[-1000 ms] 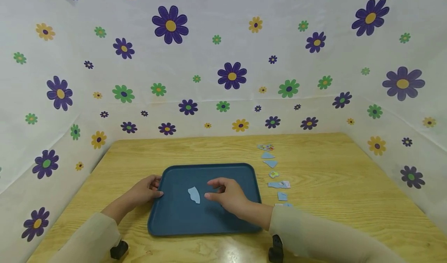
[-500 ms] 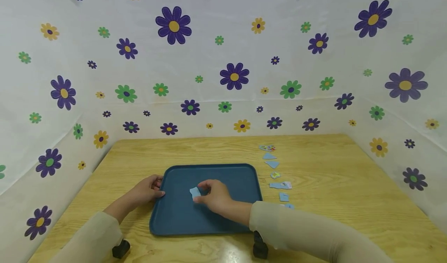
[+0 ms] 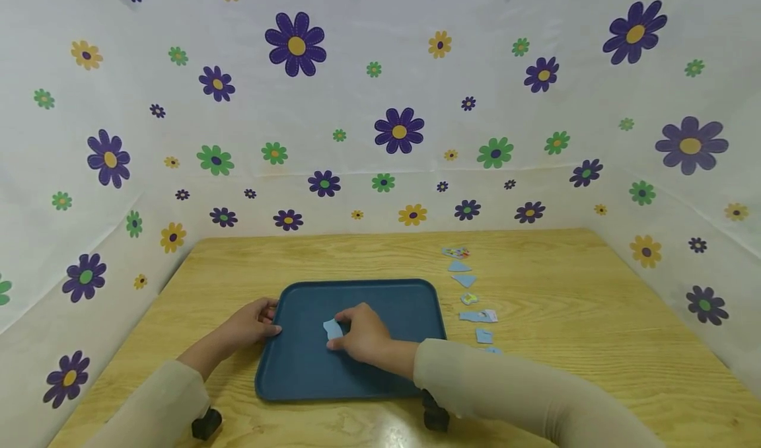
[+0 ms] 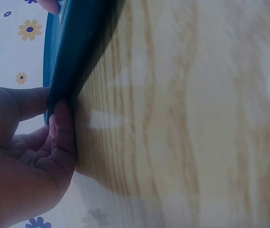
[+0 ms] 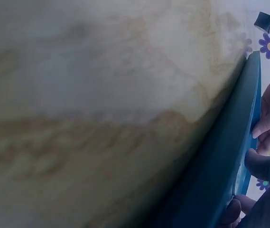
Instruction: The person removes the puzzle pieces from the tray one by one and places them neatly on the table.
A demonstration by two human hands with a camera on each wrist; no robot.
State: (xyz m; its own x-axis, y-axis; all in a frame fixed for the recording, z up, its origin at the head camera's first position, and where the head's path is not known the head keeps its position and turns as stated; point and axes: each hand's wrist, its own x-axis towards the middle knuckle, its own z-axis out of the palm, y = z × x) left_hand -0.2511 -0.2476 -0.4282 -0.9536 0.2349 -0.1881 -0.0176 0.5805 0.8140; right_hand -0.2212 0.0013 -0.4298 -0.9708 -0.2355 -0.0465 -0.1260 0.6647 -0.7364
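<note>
On the dark blue tray [image 3: 309, 372] lies a flat, light blue puzzle piece [image 3: 332, 329] with an uneven outline. My right hand [image 3: 366, 336] is at its right side, thumb at the lower end and fingers at the upper end, pinching it against the tray floor. My left hand [image 3: 246, 328] grips the tray's left rim. In the left wrist view the thumb of the left hand [image 4: 30, 152] is over the rim and its fingers are curled beneath. The right wrist view catches the right hand [image 5: 267, 190] low at the tray's edge, with part of the piece hidden.
Right of the tray, a column of small light blue pieces [image 3: 478, 316] runs across the wooden table [image 3: 565, 302], several in all. A few carry coloured print. My right forearm partly covers the nearest one. White flower-patterned cloth [image 3: 351, 104] encloses the table's back and sides.
My right hand has moved left across the tray to the light blue puzzle piece, and its thumb and fingers have closed onto it. The left hand keeps its grip on the rim.
</note>
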